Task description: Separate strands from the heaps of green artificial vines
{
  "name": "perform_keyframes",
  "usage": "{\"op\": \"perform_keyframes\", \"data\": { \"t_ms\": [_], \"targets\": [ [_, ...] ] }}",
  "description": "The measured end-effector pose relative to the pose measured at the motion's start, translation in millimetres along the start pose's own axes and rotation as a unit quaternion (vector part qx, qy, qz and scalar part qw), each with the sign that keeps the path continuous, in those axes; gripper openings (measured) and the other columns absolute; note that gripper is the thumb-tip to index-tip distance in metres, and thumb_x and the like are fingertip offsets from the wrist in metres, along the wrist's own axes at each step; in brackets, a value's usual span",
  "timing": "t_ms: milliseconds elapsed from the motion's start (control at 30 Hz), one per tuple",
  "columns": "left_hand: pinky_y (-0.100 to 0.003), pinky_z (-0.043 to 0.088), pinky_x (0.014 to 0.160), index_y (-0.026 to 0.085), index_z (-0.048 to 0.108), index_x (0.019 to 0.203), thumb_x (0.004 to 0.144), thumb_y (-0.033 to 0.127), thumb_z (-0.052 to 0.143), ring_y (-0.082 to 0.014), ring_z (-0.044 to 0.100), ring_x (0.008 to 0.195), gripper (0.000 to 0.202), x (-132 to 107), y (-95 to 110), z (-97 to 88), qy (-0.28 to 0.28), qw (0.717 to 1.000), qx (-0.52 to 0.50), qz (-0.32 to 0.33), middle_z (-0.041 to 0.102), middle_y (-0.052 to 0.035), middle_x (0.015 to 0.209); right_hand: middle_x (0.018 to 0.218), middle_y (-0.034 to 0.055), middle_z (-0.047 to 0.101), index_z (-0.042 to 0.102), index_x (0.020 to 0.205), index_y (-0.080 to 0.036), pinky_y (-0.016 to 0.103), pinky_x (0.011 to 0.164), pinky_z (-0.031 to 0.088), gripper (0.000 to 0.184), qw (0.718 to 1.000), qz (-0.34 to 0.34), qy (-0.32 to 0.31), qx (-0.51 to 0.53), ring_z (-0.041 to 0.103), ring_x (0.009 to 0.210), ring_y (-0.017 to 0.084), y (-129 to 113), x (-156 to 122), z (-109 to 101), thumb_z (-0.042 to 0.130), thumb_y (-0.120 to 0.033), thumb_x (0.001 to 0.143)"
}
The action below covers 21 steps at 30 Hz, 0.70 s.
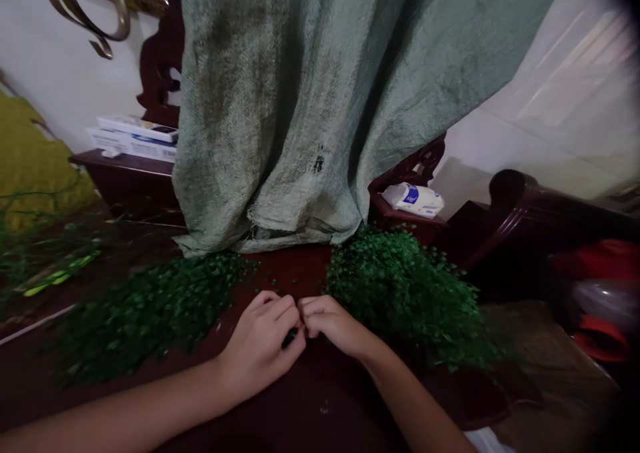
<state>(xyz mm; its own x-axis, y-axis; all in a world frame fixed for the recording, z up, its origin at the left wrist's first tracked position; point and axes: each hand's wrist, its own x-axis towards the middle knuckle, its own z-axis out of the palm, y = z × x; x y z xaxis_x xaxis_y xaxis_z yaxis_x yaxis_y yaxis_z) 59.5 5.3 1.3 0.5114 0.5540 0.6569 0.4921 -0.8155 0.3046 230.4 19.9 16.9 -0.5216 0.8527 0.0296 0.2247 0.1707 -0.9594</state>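
My left hand [270, 338] and my right hand [327, 321] meet over a dark red wooden surface [285, 270], fingers curled and fingertips touching. Both are closed in a pinch, and whatever lies between the fingers is too small or hidden to make out. To the left spreads a heap of small-leaved green sprigs [155, 310]. A second, denser leafy heap [400, 286] rises just beyond my right hand. A few loose leaves lie between the two heaps.
A grey-green woven sack [310, 106] hangs behind the heaps. Boxes [135, 140] stand on a ledge at left; a tissue pack [415, 200] lies at right. Bright green-handled scissors or a similar tool [60, 276] lie far left. A red plastic item [603, 336] sits far right.
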Motion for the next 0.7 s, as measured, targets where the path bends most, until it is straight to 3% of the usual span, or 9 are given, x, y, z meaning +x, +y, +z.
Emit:
{"op": "perform_keyframes", "data": {
  "t_ms": [300, 467, 700],
  "targets": [
    [-0.032, 0.043, 0.07, 0.019, 0.053, 0.071, 0.081, 0.009, 0.051, -0.0142, 0.051, 0.062, 0.015, 0, 0, 1.2, 0.027, 1.0, -0.013, 0.007, 0.054, 0.0019, 0.067, 0.061, -0.0023, 0.043, 0.046, 0.046, -0.018, 0.025, 0.059, 0.032, 0.011, 0.998, 0.016, -0.032, 0.053, 0.04, 0.063, 0.013, -1, 0, -4, 0.046, -0.013, 0.057],
    [-0.03, 0.042, 0.061, 0.02, 0.049, 0.066, 0.08, 0.013, 0.051, -0.016, 0.051, 0.061, 0.016, 1, -7, -0.1, 0.052, 0.996, -0.012, -0.071, 0.052, 0.0009, 0.065, 0.088, 0.0022, 0.049, 0.059, 0.052, -0.017, 0.029, 0.078, 0.035, 0.014, 0.993, 0.025, -0.106, 0.054, 0.046, 0.086, 0.018, -7, -4, -8, 0.049, -0.014, 0.061],
    [-0.028, 0.04, 0.06, 0.019, 0.051, 0.069, 0.084, 0.019, 0.055, -0.0149, 0.052, 0.062, 0.015, 2, -11, 0.9, 0.052, 0.991, -0.065, -0.106, 0.055, 0.0012, 0.069, 0.081, 0.0028, 0.048, 0.058, 0.063, -0.017, 0.029, 0.078, 0.033, 0.015, 0.992, 0.013, -0.018, 0.127, 0.046, 0.085, 0.019, -4, -1, -5, 0.052, -0.025, 0.074]
  ]
}}
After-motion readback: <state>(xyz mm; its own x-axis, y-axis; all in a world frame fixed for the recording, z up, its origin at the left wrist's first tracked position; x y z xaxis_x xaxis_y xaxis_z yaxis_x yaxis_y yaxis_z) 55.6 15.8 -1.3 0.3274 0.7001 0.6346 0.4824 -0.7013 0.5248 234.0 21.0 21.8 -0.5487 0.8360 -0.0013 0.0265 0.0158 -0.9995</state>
